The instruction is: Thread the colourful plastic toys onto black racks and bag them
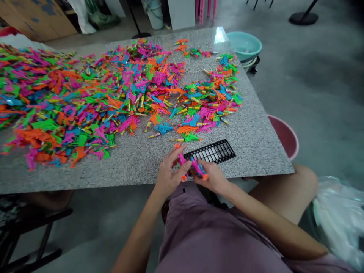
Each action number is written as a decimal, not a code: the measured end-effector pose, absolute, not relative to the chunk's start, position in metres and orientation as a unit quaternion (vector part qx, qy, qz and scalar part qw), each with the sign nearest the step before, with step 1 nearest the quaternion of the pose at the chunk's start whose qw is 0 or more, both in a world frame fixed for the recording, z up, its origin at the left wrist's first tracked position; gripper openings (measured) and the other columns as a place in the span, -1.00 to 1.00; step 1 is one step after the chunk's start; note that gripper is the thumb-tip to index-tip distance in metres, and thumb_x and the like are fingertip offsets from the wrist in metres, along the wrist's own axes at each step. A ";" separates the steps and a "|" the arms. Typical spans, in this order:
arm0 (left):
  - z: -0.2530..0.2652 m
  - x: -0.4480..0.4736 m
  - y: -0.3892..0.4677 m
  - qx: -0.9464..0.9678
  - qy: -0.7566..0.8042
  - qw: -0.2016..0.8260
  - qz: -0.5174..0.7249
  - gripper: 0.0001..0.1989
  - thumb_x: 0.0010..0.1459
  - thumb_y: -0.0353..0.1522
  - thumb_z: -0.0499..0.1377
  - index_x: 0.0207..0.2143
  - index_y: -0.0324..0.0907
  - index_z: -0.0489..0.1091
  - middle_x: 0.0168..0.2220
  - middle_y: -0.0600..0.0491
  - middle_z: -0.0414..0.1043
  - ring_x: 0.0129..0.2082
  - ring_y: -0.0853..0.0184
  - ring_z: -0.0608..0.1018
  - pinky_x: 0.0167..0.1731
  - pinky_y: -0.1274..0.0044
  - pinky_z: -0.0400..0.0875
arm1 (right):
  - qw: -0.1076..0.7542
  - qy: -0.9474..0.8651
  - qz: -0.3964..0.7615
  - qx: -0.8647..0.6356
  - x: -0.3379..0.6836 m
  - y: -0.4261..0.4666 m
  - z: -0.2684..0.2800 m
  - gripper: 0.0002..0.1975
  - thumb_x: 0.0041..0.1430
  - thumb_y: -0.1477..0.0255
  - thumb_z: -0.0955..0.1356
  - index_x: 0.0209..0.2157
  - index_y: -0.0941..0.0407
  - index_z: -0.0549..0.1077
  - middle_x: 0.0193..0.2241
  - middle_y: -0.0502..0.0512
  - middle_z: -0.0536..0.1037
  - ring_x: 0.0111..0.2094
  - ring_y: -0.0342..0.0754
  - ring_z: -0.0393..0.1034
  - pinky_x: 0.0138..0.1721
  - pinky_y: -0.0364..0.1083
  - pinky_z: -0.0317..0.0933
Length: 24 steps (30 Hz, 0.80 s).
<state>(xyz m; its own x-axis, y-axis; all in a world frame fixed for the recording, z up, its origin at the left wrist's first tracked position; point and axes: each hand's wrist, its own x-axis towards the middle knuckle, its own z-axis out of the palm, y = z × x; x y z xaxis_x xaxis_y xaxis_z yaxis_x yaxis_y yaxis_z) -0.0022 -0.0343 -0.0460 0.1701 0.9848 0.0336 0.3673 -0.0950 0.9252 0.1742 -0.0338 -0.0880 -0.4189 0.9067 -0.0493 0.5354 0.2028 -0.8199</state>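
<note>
My left hand (167, 172) is closed around small plastic toy guns (182, 160), pink and green with orange ends, at the near edge of the table. Beside it my right hand (213, 178) grips more toy guns (196, 167), pink and blue with an orange end. The two hands almost meet, and their fingers hide part of what they hold. Just behind them a black slotted plastic tray (226, 148) lies at a slant on the stone tabletop (256, 151). A green toy gun (189, 137) rests a little beyond my left fingertips.
Large heaps of colourful toy guns (85, 102) cover the table's left and middle, with a smaller pile (204, 102) to the right. A teal basin (244, 43) and a pink basin (284, 136) stand past the right edge. Clear plastic bags (338, 216) lie at lower right.
</note>
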 end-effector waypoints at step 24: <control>-0.027 -0.010 -0.030 0.663 0.514 0.456 0.299 -0.40 0.16 -0.19 0.26 0.24 0.06 0.24 0.28 0.01 0.22 0.30 0.12 0.23 0.26 0.21 0.17 | 0.065 -0.832 0.073 -0.546 0.170 0.044 -0.070 -0.81 0.32 0.51 0.20 -0.12 0.14 0.40 -0.17 0.30 0.51 -0.17 0.07 0.43 -0.24 -0.06 0.27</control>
